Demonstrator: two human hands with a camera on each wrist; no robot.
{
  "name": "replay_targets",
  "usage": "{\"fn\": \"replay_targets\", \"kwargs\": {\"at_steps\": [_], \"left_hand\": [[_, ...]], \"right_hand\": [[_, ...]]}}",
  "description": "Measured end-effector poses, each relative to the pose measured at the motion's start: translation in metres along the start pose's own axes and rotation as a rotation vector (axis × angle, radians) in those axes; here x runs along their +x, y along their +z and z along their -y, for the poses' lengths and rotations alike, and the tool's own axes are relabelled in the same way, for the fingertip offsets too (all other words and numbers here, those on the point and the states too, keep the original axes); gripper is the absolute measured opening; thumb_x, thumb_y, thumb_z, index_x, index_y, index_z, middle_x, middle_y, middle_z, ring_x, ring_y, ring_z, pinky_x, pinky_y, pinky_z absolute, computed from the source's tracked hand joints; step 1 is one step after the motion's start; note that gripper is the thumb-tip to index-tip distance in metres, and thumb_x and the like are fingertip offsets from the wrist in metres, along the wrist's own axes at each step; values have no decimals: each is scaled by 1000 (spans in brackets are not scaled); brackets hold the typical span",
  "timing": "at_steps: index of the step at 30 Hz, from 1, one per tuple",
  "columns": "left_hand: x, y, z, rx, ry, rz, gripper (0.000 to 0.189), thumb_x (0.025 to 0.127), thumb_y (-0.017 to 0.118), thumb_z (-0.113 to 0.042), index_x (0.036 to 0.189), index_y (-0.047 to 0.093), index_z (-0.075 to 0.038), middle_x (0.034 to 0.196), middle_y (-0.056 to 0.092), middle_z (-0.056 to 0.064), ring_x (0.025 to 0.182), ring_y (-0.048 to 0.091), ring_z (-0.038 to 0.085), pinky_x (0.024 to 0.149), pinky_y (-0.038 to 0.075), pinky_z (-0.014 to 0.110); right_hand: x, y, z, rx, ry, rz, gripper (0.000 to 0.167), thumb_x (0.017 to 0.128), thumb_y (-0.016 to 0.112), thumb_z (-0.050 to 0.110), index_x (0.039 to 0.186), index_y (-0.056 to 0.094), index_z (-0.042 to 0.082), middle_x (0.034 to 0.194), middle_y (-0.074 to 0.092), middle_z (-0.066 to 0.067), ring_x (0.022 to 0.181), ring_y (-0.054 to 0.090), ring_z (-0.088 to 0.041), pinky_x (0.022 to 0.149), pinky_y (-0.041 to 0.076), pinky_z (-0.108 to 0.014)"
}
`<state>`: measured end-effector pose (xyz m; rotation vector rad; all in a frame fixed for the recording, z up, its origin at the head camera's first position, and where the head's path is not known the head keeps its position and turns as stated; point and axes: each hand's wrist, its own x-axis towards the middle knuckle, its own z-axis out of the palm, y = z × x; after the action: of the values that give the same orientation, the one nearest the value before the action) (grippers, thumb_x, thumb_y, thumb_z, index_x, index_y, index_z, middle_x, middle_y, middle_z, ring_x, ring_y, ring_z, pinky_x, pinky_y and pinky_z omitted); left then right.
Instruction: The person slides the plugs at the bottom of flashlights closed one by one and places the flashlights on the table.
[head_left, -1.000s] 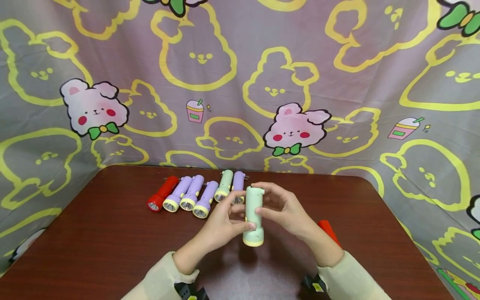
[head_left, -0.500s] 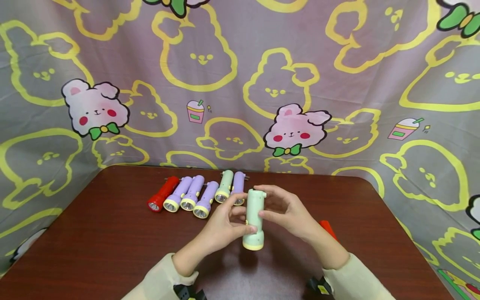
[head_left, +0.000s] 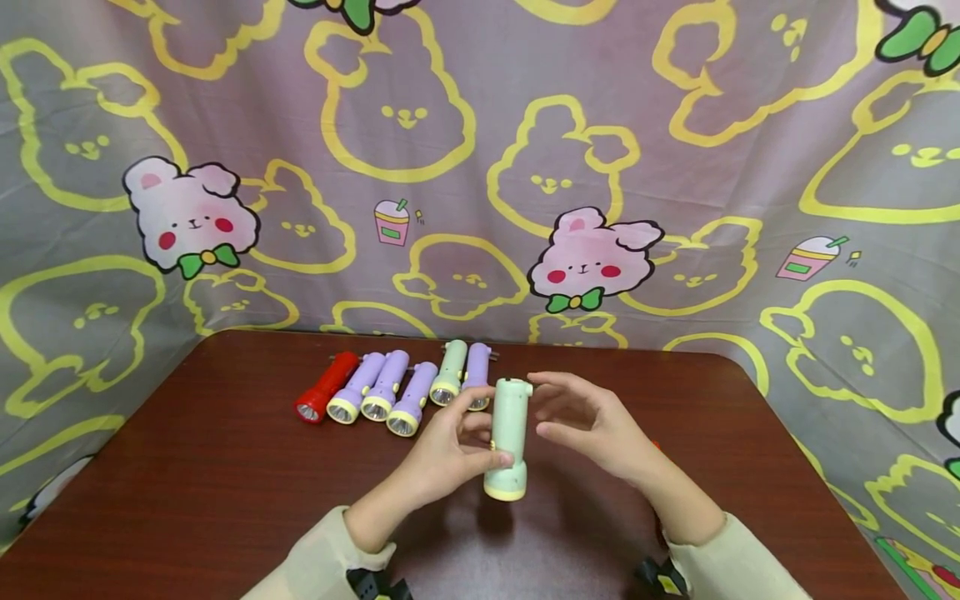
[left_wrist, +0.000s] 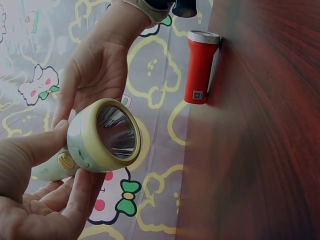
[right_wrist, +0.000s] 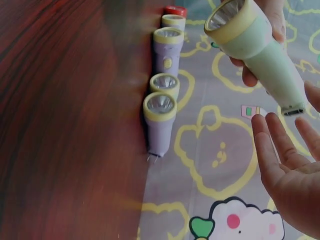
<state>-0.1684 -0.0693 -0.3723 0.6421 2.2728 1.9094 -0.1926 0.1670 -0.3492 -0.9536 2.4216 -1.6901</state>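
My left hand (head_left: 442, 450) grips a pale green flashlight (head_left: 510, 421) with a cream head ring, its lens end pointing down, above the table. The thumb lies across the body near the head; the other fingers are partly hidden behind it. In the left wrist view the reflector (left_wrist: 119, 131) and a yellow switch (left_wrist: 65, 160) show. My right hand (head_left: 592, 425) is just right of the flashlight's upper end, fingers spread and relaxed, holding nothing. From the right wrist view, its fingertips are near the tail end, where a dark slot (right_wrist: 293, 112) shows.
Behind the hands lie a red flashlight (head_left: 327, 387), several purple flashlights (head_left: 414, 398) and another green flashlight (head_left: 448, 372). An orange-red flashlight (left_wrist: 200, 70) stands on the table (head_left: 187, 483), mostly hidden by the right forearm in the head view. A patterned curtain (head_left: 450, 275) hangs behind.
My right hand has let go of the green flashlight and moved right. The left hand keeps its grip; the flashlight has sunk slightly.
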Motion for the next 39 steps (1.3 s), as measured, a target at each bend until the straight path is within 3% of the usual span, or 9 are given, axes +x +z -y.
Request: {"fn": "replay_targets", "kwargs": {"at_steps": [9, 13, 18, 27, 31, 39], "left_hand": [[-1, -2, 4, 3, 2, -22, 71, 80, 79, -2, 141, 42, -1, 117, 70, 24, 95, 66, 17, 84, 59, 29], [-1, -3, 5, -3, 7, -26, 74, 80, 80, -2, 142, 41, -3, 116, 70, 24, 93, 66, 17, 83, 58, 26], [-1, -4, 5, 11, 1, -34, 78, 80, 80, -3, 146, 38, -6, 117, 71, 22, 94, 67, 19, 84, 56, 24], [-3, -9, 9, 65, -6, -49, 83, 81, 80, -6, 149, 33, -4, 114, 71, 22, 93, 67, 17, 88, 55, 32], [-3, -10, 9, 57, -15, -50, 87, 81, 80, -6, 152, 30, -8, 112, 72, 21, 92, 67, 18, 88, 54, 32], [-4, -11, 14, 54, 26, -29, 91, 81, 79, -5, 154, 27, -15, 103, 72, 21, 89, 66, 20, 86, 53, 29]], "right_hand": [[-18, -24, -7, -121, 3, -28, 50, 89, 73, 9, 136, 57, 17, 121, 68, -12, 103, 69, -25, 86, 58, -28], [-29, -37, -12, -160, 43, -43, 48, 90, 72, 12, 135, 58, 18, 123, 67, -10, 103, 69, -16, 85, 58, -26], [-46, -54, -18, -176, 106, -57, 48, 91, 72, 13, 136, 57, 19, 123, 67, 2, 106, 65, -4, 81, 58, -27], [-71, -81, -36, -330, 54, -94, 48, 89, 73, 9, 134, 59, 15, 123, 63, 21, 108, 63, 5, 84, 55, -17], [-81, -87, -43, -375, 51, -102, 48, 88, 74, 9, 133, 60, 17, 125, 62, 25, 113, 57, 11, 83, 54, -16], [-97, -94, -53, -530, 79, -111, 48, 87, 77, 17, 132, 61, 25, 126, 62, 22, 118, 47, 18, 93, 35, -5]]}}
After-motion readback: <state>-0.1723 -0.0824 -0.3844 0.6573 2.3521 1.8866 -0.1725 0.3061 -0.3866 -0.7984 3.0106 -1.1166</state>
